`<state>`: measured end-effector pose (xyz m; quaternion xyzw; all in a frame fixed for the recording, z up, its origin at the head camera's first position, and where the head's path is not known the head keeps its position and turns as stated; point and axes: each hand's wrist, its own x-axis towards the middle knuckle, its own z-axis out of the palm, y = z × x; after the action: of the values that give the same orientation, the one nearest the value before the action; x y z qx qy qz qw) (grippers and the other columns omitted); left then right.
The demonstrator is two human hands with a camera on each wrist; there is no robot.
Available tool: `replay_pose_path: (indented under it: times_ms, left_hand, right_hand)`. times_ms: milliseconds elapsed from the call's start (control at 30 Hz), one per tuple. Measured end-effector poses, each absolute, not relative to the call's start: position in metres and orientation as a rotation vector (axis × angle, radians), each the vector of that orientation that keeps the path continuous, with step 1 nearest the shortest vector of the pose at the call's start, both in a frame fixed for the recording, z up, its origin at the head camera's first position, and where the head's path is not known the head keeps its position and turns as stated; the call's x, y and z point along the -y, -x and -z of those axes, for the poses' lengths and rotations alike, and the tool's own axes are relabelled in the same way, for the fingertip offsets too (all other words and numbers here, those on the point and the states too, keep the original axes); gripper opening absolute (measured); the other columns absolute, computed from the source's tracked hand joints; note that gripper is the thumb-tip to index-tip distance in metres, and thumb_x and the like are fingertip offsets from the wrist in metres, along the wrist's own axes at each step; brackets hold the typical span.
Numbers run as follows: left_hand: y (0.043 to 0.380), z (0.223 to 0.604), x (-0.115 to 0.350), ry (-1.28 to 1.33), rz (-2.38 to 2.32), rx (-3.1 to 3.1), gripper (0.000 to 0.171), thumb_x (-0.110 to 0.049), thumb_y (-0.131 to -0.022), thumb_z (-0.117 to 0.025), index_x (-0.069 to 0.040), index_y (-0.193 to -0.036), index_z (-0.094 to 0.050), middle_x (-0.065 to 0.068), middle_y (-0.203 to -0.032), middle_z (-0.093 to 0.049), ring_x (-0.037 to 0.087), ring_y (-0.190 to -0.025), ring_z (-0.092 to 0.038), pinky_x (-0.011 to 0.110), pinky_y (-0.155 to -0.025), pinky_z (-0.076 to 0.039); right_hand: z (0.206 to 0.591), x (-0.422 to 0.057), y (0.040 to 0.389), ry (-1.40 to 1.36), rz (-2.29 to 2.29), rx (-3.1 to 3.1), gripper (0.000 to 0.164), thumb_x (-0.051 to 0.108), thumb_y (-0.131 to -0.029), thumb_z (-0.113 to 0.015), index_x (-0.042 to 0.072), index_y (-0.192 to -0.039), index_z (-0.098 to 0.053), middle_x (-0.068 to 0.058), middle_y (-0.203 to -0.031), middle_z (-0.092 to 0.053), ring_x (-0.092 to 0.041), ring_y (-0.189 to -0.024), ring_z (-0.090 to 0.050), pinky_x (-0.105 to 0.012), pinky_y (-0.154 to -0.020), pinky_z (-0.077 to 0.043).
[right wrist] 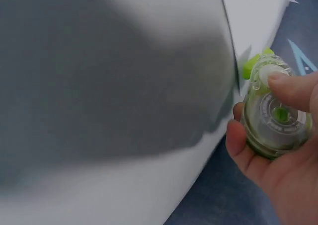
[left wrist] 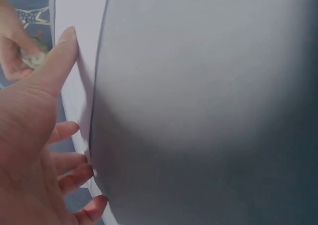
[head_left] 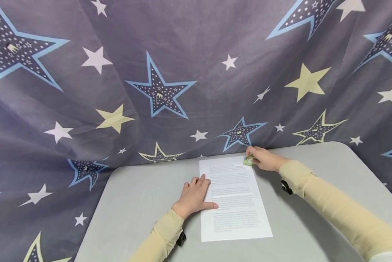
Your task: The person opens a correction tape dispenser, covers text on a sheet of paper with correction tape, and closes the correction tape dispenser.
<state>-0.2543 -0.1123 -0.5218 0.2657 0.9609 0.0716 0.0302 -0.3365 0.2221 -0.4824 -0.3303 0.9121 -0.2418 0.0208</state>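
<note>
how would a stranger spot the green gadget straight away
On the grey table, find the white printed sheet. At its far right corner, the person's right hand grips a rounded gadget. A see-through case with bright green tip sets it apart from the flat sheet.

Table (head_left: 134,203), light grey, rounded far corners.
On it: one white paper sheet (head_left: 233,202), printed text, top end near the far edge.

One sheet (head_left: 233,203), one tape dispenser (right wrist: 281,114), one table (head_left: 143,196), two sleeves (head_left: 341,213)
</note>
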Motion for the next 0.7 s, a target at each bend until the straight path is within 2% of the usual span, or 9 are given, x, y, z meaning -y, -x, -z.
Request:
replay_pose_path:
  times_ms: [133,233,433,700]
  left_hand:
    - [0.256,0.524,0.113,-0.806,-0.213,-2.984,0.090,-0.070,-0.077,-0.080,-0.012,-0.141,-0.055,0.018,-0.147,-0.052,0.034,-0.130,-0.050,0.052,-0.093,-0.044]
    - [0.257,0.525,0.113,-0.822,-0.252,-2.993,0.090,-0.069,-0.074,-0.084,-0.011,-0.137,-0.058,0.014,-0.134,-0.055,0.030,-0.120,-0.051,0.047,-0.090,-0.044]
    - [0.256,0.521,0.109,-0.804,-0.245,-2.970,0.089,-0.066,-0.072,-0.087,-0.008,-0.134,-0.060,0.009,-0.120,-0.056,0.025,-0.107,-0.049,0.043,-0.086,-0.042]
    - [0.255,0.515,0.111,-0.802,-0.263,-2.981,0.083,-0.062,-0.074,-0.088,-0.009,-0.132,-0.062,0.009,-0.118,-0.057,0.026,-0.104,-0.054,0.045,-0.085,-0.044]
  right_hand:
    - [0.478,-0.223,0.327,1.007,0.780,-2.856,0.024,-0.010,-0.095,-0.064,0.001,-0.114,-0.056,-0.019,-0.108,-0.065,-0.034,-0.097,-0.067,-0.049,-0.084,-0.056]
    - [0.478,-0.223,0.315,1.019,0.782,-2.862,0.019,-0.005,-0.093,-0.068,-0.001,-0.111,-0.062,-0.014,-0.105,-0.068,-0.031,-0.097,-0.069,-0.049,-0.088,-0.056]
    - [0.472,-0.216,0.286,1.058,0.788,-2.831,0.017,0.001,-0.093,-0.071,0.006,-0.107,-0.064,-0.006,-0.104,-0.069,-0.026,-0.098,-0.069,-0.048,-0.089,-0.056]
    - [0.458,-0.206,0.257,1.166,0.848,-2.812,0.020,0.001,-0.092,-0.073,0.009,-0.109,-0.064,-0.001,-0.104,-0.061,-0.012,-0.088,-0.062,-0.036,-0.081,-0.057]
